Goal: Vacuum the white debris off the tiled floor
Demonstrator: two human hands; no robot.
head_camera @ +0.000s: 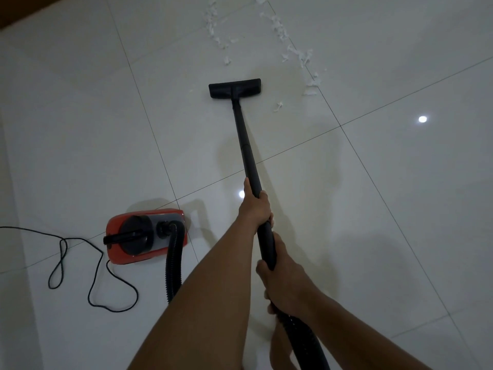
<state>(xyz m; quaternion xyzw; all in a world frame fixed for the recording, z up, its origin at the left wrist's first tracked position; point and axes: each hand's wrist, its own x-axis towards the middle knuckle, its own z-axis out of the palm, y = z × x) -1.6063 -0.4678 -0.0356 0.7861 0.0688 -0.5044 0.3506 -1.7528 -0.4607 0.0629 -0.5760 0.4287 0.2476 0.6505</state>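
Note:
A black vacuum wand (244, 140) runs from my hands out to its flat black floor head (234, 88), which lies on the glossy white tiled floor (373, 182). My left hand (254, 206) grips the wand higher up, and my right hand (282, 279) grips it lower down where the ribbed hose begins. White debris (296, 53) lies scattered in two trails beyond and to the right of the head. One scrap (278, 106) sits just right of the wand, behind the head.
The red and black vacuum body (145, 236) stands on the floor to my left, its ribbed black hose (173, 263) curving down from it. A thin black power cord (80, 265) loops over the tiles at far left. A dark strip crosses the top left corner.

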